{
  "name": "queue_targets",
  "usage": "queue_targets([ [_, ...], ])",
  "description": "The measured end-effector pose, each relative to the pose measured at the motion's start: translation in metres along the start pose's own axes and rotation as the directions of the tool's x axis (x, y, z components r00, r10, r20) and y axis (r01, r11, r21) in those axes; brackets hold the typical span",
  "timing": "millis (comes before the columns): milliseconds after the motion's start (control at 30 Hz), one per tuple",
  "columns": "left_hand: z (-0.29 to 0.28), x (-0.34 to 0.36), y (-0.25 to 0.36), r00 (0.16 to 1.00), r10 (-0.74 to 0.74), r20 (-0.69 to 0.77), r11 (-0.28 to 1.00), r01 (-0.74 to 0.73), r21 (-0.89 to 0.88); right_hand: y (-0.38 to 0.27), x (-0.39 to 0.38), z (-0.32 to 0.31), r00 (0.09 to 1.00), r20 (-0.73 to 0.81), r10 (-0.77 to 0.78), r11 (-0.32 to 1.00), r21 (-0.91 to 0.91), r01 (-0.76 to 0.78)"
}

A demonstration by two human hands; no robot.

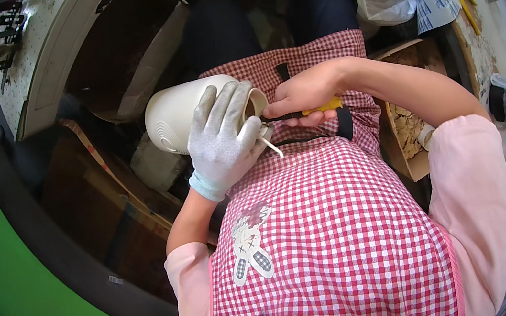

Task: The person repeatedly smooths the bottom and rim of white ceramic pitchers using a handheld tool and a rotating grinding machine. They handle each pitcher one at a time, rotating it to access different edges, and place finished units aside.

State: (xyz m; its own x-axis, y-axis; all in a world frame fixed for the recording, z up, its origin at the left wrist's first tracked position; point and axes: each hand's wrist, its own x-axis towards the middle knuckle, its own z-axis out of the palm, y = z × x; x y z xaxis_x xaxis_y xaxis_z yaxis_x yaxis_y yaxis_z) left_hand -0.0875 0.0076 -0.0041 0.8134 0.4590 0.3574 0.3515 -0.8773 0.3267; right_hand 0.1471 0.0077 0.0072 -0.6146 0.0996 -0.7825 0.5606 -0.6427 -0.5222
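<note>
A cream-white plastic container [172, 119] with a round open mouth lies on its side above my lap, its mouth turned to the right. My left hand [224, 137], in a grey-white glove, is closed over the container near its mouth. Bare and closed, my right hand [308, 92] grips a yellow-and-black handled tool [326, 106] right at the mouth's edge. The working end of the tool is hidden, so its exact kind does not show. A thin white strip [274, 148] sticks out below my left fingertips, in front of the checked apron [330, 192].
An open cardboard box [420, 167] with pale scraps stands to the right of my lap. On the right-hand bench lie a yellow-handled tool [470, 11] and a blue-and-white printed sheet [437, 5]. A translucent bag [397, 9] sits beyond. A green surface [29, 276] curves along the left.
</note>
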Motion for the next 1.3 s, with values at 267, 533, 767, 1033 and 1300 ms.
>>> queue_targets([
  [267,-0.008,0.003,-0.002,1.000,-0.026,0.017,0.999,0.025,0.038,0.003,0.014,-0.008,0.967,0.201,-0.157,0.952,0.290,0.094],
  [533,-0.062,-0.011,-0.071,0.703,-0.626,-0.339,0.672,0.265,-0.692,0.049,-0.075,-0.070,0.321,-0.634,-0.703,0.705,-0.568,0.424],
  [767,-0.075,0.000,-0.127,0.459,-0.356,-0.814,0.867,0.488,-0.104,0.261,-0.262,-0.262,-0.534,-0.822,-0.196,0.796,0.184,-0.576],
  [1033,-0.067,0.022,-0.152,0.607,-0.347,-0.715,0.861,0.509,0.015,0.197,-0.230,-0.245,-0.505,-0.345,-0.791,0.577,-0.147,-0.804],
  [1300,-0.043,0.030,-0.176,0.555,-0.466,-0.689,0.832,0.540,-0.128,0.274,-0.047,-0.374,-0.098,-0.963,-0.251,0.931,-0.212,-0.298],
])
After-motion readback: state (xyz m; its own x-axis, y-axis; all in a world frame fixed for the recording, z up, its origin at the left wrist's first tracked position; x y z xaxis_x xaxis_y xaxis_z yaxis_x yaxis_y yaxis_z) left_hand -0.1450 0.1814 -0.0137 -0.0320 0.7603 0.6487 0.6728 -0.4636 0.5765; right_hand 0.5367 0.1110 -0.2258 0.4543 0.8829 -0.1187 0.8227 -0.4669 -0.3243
